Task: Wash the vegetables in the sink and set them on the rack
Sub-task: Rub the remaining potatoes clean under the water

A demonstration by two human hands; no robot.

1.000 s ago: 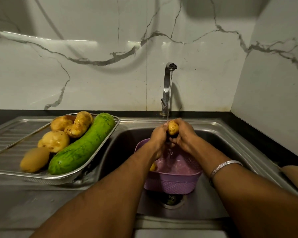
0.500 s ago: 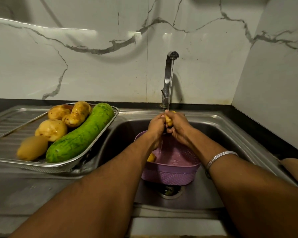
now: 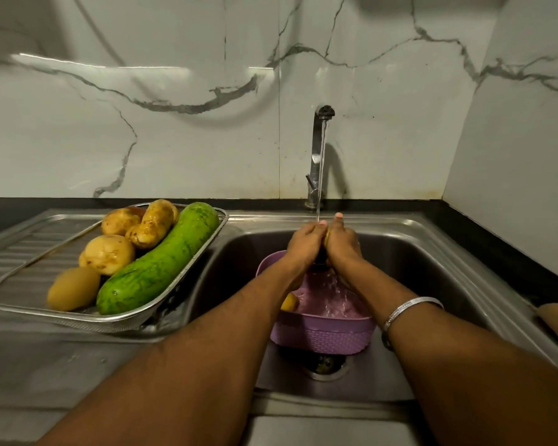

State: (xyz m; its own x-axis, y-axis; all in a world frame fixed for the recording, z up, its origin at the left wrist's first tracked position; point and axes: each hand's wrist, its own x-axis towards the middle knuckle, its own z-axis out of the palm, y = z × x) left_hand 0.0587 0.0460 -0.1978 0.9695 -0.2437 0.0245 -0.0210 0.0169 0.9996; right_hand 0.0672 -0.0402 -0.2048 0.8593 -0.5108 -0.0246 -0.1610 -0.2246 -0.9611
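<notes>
1. Five potatoes: four on the rack (image 3: 203, 252) — (image 3: 118, 222), (image 3: 152, 225), (image 3: 108, 254), (image 3: 73, 288) — and one, barely visible, pressed between the hands (image 3: 325, 237).
2. One green cucumber (image 3: 161, 265).
3. One purple basket (image 3: 322, 336) in the sink (image 3: 432, 272), with one yellow piece (image 3: 289, 302) inside.
4. One tap (image 3: 318, 156).
5. Two hands: left hand (image 3: 305, 241), right hand (image 3: 342, 241).
6. One bracelet (image 3: 409, 307).

head cam | forward-down | close over sink (image 3: 432, 252)
</notes>
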